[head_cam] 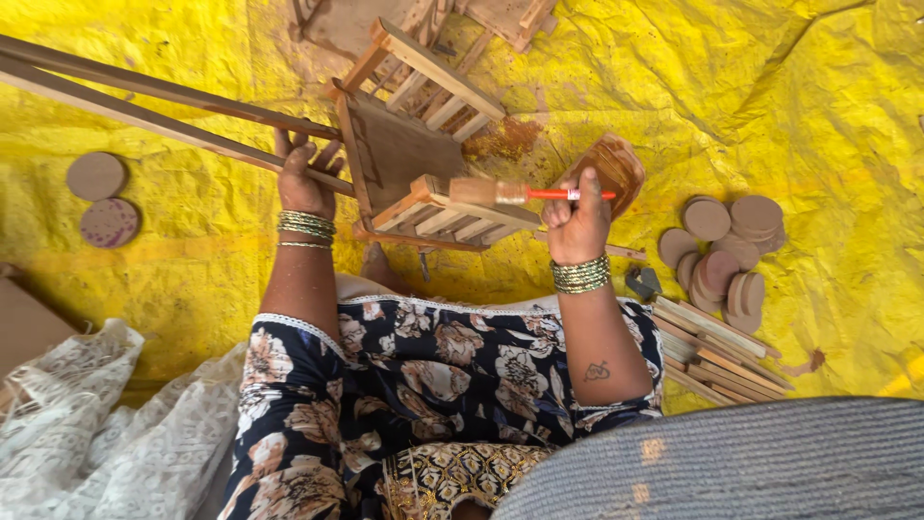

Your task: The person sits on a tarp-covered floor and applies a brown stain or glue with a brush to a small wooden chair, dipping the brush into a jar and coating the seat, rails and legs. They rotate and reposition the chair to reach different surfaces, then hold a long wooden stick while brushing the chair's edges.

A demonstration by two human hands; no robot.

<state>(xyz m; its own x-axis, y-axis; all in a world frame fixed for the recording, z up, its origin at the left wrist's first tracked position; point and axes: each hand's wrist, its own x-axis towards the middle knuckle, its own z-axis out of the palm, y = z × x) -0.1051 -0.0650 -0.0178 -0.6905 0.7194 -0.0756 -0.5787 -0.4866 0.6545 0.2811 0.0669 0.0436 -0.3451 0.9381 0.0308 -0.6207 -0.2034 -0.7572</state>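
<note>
From the head view I see my left hand (306, 178) wrapped around one of two long wooden slats (144, 101) that run in from the upper left, fingers curled over the lower slat just where it meets the corner of a small slatted wooden frame (423, 144). The frame stands tilted on the yellow tarp (818, 106), directly ahead of my knees, its flat panel facing me and rows of short bars above and below. My right hand (576, 223) is clenched on the red handle of a brush (510, 192); its pale head lies against the frame's lower slatted rail. Just beyond that hand sits a brown bowl-like container (616, 166), partly hidden by my fingers. A smear of brown residue (502, 140) marks the tarp beside the frame. To the right: a heap of round wooden discs (722, 255), and nearer me a bundle of short wooden sticks (717, 351). To the far left, two more discs (101, 197) lie apart from everything else. Pale lace cloth (87, 424) at lower left
</note>
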